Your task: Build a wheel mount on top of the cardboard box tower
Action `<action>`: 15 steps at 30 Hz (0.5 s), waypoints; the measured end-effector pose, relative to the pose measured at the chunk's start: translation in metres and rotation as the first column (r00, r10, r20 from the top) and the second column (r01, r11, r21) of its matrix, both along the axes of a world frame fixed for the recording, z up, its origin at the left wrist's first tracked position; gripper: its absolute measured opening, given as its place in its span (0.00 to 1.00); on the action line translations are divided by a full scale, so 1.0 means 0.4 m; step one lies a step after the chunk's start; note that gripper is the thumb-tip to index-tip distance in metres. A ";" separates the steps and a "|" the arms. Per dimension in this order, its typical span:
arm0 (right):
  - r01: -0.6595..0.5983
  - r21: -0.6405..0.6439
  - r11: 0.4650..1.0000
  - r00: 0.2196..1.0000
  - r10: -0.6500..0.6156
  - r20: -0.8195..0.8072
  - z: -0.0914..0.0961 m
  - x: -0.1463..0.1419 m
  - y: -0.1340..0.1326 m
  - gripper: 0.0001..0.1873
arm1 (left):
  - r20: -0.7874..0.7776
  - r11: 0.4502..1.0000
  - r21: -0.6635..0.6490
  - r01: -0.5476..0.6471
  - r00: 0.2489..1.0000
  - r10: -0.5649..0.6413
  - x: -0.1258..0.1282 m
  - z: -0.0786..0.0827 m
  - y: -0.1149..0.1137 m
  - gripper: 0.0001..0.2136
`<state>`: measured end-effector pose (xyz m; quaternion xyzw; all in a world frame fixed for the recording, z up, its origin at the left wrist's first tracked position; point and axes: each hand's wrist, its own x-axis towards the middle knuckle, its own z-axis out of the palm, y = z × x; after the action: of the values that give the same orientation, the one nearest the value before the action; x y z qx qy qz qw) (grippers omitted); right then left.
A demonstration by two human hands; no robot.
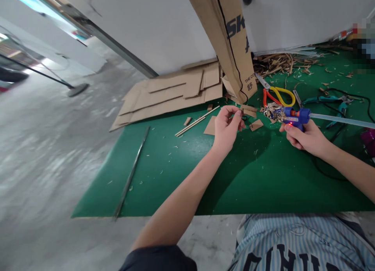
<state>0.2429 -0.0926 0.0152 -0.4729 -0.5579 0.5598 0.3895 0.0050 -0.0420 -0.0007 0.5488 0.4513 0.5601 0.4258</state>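
Left hand point(227, 125), green table point(170, 173), grey floor point(58, 157)

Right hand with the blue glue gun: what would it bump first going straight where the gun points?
Probably the left hand: the glue gun in the right hand points toward it. Small cardboard pieces near that line look lower, on the table, but depth is unclear.

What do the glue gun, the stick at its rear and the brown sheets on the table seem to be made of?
Glue gun: probably hard plastic, judging by its smooth blue casing.
Glue stick: likely hot-melt plastic, as the pale rod looks translucent and smooth.
Brown sheets: apparently cardboard, from their matt, flat faces and stiff, straight edges.
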 end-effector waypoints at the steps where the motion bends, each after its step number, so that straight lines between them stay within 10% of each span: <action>1: 0.007 0.002 1.000 1.000 -0.007 -0.013 0.006 -0.001 -0.002 0.26 | 0.017 1.000 -0.019 0.006 1.000 -0.006 0.001 0.001 -0.001 0.08; 15: 0.261 0.021 0.965 0.965 -0.261 -0.008 0.018 -0.020 0.015 0.22 | 0.202 0.864 -0.392 0.315 0.946 -0.253 0.055 0.041 -0.069 0.11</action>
<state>0.2349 -0.0868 0.0226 -0.5366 -0.4957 0.4988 0.4665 0.0271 -0.0697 0.0156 0.4632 0.4432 0.4191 0.6429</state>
